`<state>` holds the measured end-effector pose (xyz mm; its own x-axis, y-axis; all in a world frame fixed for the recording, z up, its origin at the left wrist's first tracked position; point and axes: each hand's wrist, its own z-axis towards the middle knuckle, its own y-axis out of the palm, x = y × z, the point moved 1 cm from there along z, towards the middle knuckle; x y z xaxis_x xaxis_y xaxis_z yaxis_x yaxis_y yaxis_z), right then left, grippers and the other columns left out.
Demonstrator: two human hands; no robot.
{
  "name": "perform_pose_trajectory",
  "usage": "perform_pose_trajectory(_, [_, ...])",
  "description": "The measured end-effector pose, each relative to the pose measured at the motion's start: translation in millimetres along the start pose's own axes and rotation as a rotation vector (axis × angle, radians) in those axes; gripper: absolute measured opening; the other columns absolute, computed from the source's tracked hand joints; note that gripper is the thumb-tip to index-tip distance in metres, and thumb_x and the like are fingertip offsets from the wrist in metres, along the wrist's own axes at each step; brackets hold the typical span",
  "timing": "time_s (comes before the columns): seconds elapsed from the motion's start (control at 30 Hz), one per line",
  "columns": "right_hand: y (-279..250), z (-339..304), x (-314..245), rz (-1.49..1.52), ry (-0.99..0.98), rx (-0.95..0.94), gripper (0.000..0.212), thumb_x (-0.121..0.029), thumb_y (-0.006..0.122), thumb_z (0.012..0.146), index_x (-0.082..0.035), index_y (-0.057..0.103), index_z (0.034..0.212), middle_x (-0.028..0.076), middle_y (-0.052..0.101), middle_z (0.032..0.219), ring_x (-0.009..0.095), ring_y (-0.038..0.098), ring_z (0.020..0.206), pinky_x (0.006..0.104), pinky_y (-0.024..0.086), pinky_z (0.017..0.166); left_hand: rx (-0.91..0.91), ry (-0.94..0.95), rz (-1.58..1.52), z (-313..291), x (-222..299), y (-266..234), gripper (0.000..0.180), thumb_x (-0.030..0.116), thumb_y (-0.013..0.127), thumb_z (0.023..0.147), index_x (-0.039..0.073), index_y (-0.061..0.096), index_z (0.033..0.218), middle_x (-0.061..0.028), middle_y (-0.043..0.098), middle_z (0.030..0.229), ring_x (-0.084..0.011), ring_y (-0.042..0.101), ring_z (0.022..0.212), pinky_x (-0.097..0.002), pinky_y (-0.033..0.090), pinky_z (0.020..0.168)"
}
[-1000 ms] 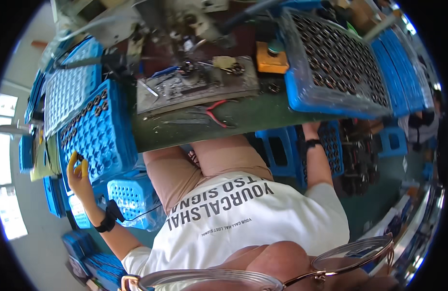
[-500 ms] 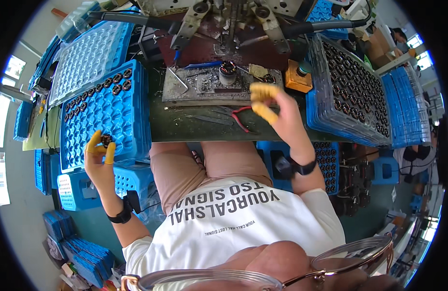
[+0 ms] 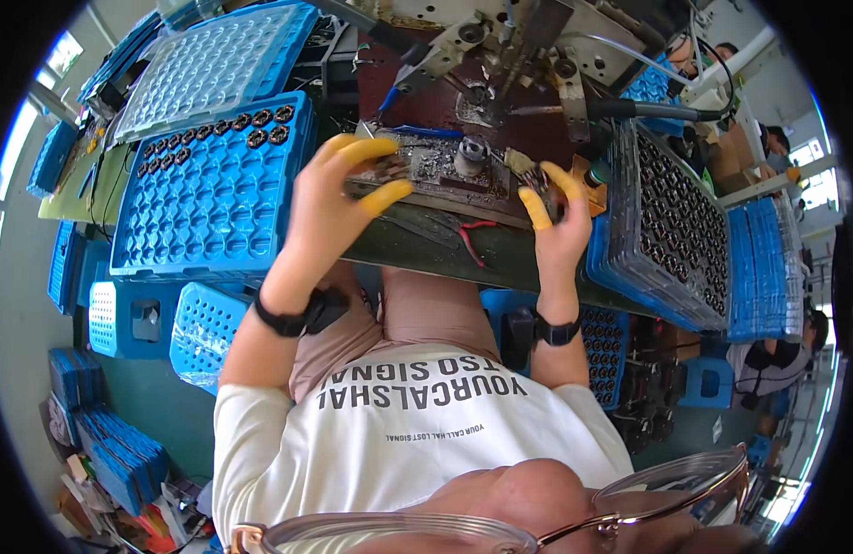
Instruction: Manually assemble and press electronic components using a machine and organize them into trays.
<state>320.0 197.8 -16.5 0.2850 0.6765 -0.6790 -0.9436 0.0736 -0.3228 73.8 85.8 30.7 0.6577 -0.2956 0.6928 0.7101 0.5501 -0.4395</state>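
My left hand [image 3: 320, 198], yellow covers on its fingertips, hangs over the left end of the metal base plate [image 3: 510, 215]. Between its thumb and fingers is a small copper-wound coil [image 3: 386, 169], smeared by motion. At the plate's right end my right hand [image 3: 561, 226], also with yellow fingertip covers, curls around a dark wound coil [image 3: 539, 179]; its fingertips partly hide the coil. Between the hands a short round metal post [image 3: 472, 155] rises from the plate, its top bare. A yellowish sponge block [image 3: 519, 162] lies beside my right fingers.
Left stands a blue tray [image 3: 205, 226] with several coils in its far rows. A stack of trays filled with coils [image 3: 680, 217] is at the right. Red-handled pliers [image 3: 470, 245] lie at the near bench edge. Above the plate hang metal machine arms [image 3: 445, 44].
My left hand has swung right, from above the blue tray to the base plate. My right hand has closed in by the sponge. The coil that sat on the post is off it; the view has shifted.
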Motion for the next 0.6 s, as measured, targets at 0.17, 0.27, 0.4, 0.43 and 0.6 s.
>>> perform_pose_trajectory(0.17, [-23.8, -47.8, 19.6, -0.116, 0.022, 0.083, 0.041, -0.017, 0.082, 0.076, -0.003, 0.066, 0.111, 0.008, 0.063, 0.103, 0.019, 0.059, 0.09, 0.0283, 0.047, 0.077, -0.007, 0.207, -0.062, 37.9, -20.0, 68.0, 0.04, 0.022, 0.083, 0.072, 0.004, 0.07, 0.105, -0.0147, 0.064, 0.099, -0.0346, 0.063, 0.09, -0.0372, 0.052, 0.08])
perform_pose_trajectory(0.27, [-30.7, -68.8, 28.5, -0.112, 0.074, 0.086, 0.042, -0.017, 0.082, 0.076, -0.003, 0.066, 0.111, 0.008, 0.063, 0.104, 0.019, 0.058, 0.089, 0.0284, 0.047, 0.076, -0.075, 0.149, -0.07, 41.2, -24.5, 79.4, 0.041, 0.023, 0.082, 0.073, 0.003, 0.069, 0.106, -0.0144, 0.064, 0.099, -0.0317, 0.064, 0.088, -0.0361, 0.052, 0.079])
perform_pose_trajectory(0.4, [-29.8, -76.1, 38.8, -0.139, 0.025, 0.083, 0.042, -0.019, 0.082, 0.076, -0.003, 0.065, 0.112, 0.008, 0.063, 0.105, 0.02, 0.058, 0.088, 0.0288, 0.047, 0.074, -0.216, -0.005, -0.177, 43.4, -24.5, 77.1, 0.04, 0.021, 0.08, 0.078, 0.001, 0.067, 0.11, -0.01, 0.065, 0.102, -0.0235, 0.064, 0.09, -0.0312, 0.051, 0.08])
perform_pose_trajectory(0.43, [-28.6, -74.6, 36.6, -0.133, 0.024, 0.078, 0.042, -0.019, 0.082, 0.076, -0.003, 0.065, 0.112, 0.008, 0.063, 0.105, 0.02, 0.058, 0.088, 0.0288, 0.047, 0.074, -0.216, 0.021, -0.2, 43.9, -25.7, 77.6, 0.04, 0.022, 0.08, 0.079, 0.002, 0.067, 0.111, -0.0095, 0.065, 0.102, -0.0222, 0.063, 0.089, -0.0308, 0.051, 0.079])
perform_pose_trajectory(0.6, [-27.5, -70.5, 31.8, -0.179, -0.004, 0.048, 0.043, -0.018, 0.083, 0.075, -0.004, 0.065, 0.112, 0.009, 0.064, 0.106, 0.021, 0.059, 0.089, 0.029, 0.048, 0.074, -0.137, 0.135, -0.231, 40.5, -29.6, 84.2, 0.041, 0.023, 0.079, 0.08, 0.002, 0.067, 0.113, -0.0081, 0.064, 0.1, -0.0194, 0.062, 0.088, -0.0294, 0.05, 0.079])
